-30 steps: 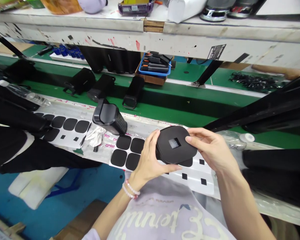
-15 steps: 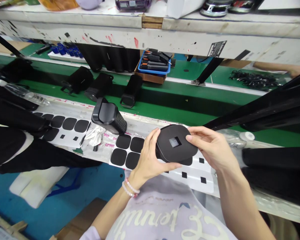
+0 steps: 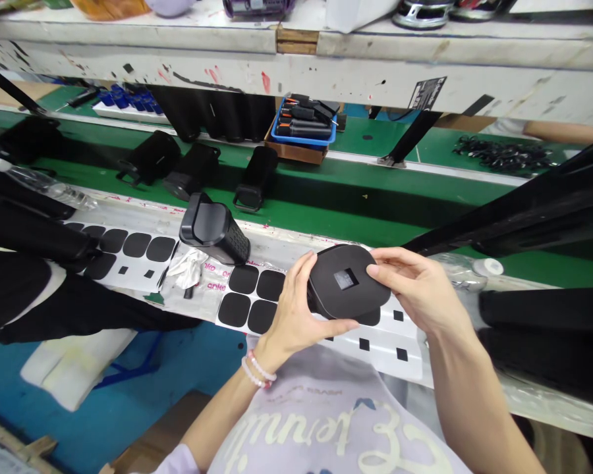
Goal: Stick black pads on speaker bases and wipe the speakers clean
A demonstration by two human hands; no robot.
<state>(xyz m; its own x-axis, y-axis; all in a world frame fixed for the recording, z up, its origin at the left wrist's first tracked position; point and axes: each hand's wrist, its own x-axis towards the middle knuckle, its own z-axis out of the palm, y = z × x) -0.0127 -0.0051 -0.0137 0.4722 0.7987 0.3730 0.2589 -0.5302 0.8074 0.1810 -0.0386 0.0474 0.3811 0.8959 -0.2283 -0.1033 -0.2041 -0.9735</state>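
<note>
Little change noted: the black rounded-square pad [image 3: 348,301] is kept in nearly the same pose, so the handling is judged paused or very fine. Its right edge is pinched in the right hand [image 3: 420,283]; its left side is cupped by the left hand [image 3: 296,306], thumb spread. What lies beneath is mostly hidden. Sticker sheet [image 3: 383,343] seen below the grip, handled speaker [image 3: 212,227] beyond, leftward. Against the earlier frame, a co-worker's forearm [image 3: 566,131] is shifted rightward.
</note>
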